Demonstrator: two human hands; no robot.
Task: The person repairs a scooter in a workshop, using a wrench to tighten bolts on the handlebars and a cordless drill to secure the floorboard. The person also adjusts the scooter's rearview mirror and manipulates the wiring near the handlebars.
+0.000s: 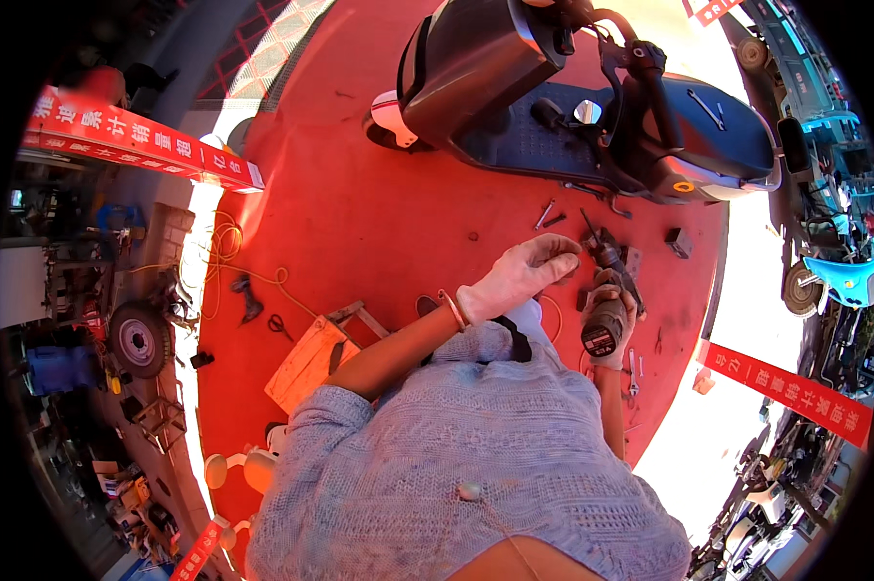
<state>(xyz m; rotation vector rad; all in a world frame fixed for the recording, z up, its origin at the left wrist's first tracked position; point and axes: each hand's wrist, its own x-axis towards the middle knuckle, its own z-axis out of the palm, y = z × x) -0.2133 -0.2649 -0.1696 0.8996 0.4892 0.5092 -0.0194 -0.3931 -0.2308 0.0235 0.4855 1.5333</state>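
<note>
My right hand, in a pale work glove, is wrapped round the handle of a cordless drill. The drill's thin bit points away from me, up toward the scooter, and its battery base faces me. To its left, my gloved left hand hovers over the red floor with thumb and fingers drawn together near the drill's front. Anything between those fingertips is too small to make out. Beyond both hands stands a dark electric scooter with a wrench lying on its seat.
Hand tools lie by the scooter, with a dark metal block to the right and a wrench beside my right arm. On the left are a wooden stool, scissors, another power drill and a coiled yellow hose.
</note>
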